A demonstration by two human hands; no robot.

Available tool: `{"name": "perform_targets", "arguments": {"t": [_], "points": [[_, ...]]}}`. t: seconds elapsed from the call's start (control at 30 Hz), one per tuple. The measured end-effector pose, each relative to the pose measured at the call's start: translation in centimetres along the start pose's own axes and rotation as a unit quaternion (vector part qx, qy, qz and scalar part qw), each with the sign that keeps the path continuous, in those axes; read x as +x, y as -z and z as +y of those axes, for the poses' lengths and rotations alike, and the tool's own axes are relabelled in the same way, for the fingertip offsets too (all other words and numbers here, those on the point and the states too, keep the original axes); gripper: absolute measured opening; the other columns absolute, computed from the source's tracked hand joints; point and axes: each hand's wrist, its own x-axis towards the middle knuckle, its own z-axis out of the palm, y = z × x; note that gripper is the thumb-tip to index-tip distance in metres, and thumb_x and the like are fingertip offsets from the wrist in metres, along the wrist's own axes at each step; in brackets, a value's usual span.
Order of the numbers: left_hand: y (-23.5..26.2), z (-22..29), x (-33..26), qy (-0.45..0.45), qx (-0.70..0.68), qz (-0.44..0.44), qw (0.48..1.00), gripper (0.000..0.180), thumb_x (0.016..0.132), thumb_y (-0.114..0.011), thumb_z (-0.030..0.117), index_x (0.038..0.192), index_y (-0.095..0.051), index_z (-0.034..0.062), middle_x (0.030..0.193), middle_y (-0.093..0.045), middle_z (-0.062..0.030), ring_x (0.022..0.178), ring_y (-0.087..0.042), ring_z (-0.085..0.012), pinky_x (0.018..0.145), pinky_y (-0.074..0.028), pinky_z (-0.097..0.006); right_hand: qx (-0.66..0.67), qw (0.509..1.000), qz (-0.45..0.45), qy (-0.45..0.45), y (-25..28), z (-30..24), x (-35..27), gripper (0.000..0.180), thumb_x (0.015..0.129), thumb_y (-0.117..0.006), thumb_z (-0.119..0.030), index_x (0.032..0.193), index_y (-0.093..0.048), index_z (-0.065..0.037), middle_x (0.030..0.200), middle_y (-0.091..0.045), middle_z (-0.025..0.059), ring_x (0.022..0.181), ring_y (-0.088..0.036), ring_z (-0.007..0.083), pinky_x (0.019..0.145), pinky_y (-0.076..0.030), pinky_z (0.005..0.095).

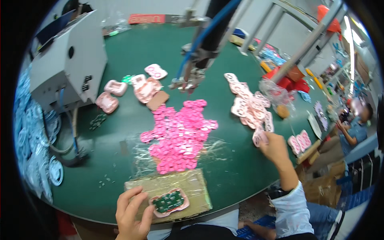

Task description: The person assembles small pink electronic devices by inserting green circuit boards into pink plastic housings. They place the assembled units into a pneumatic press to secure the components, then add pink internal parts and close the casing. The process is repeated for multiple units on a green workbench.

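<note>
On a flat pad wrapped in yellowish tape [140, 182] lies a pale pink plastic shell [185, 203] with a green circuit board [170, 201] inside it. My left hand [134, 212] is at the shell's left edge, thumb and fingers apart, gripping nothing; whether the thumb touches the shell I cannot tell. Out to the right, my right hand [274, 148] pinches a pale pink shell piece [258, 137] at the near end of a heap of similar pieces [250, 105]. A large pile of bright pink small parts [180, 132] lies beyond the pad.
A jointed metal fixture with a blue hose [194, 76] hangs over the table's middle. Left stand a grey machine box [68, 60] and light blue parts [34, 140]. More pink shells [148, 88] lie far left. A clear bag [278, 96] sits right; another person [354, 128] is beyond.
</note>
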Motion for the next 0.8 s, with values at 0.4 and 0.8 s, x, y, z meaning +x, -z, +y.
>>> {"name": "perform_targets", "arguments": {"t": [0.4, 0.8], "points": [[-4.4, 2.9, 3.6, 0.238, -0.323, -0.249, 0.882, 0.036, 0.087, -0.066, 0.008, 0.12, -0.058, -0.0032, 0.111, -0.066, -0.0148, 0.097, -0.065, -0.0159, 0.083, -0.052, -0.028, 0.465, 0.815, -0.274, 0.212, 3.2, -16.0, -3.8, 0.025, 0.081, -0.074, -0.012, 0.102, -0.069, -0.001, 0.088, -0.068, 0.0055, 0.079, -0.063, 0.0117, 0.068, -0.051, 0.026], [-2.4, 0.8, 2.4, 0.337, -0.548, -0.11, 0.758, 0.032, 0.092, -0.059, 0.003, 0.123, -0.053, -0.0053, 0.112, -0.066, -0.0131, 0.098, -0.064, -0.0139, 0.086, -0.052, -0.027, 0.347, 0.902, -0.086, 0.242, -7.6, -10.4, 4.0, 0.02, 0.078, -0.076, -0.015, 0.09, -0.068, -0.001, 0.079, -0.063, 0.0075, 0.072, -0.06, 0.0169, 0.062, -0.047, 0.0313]]}}
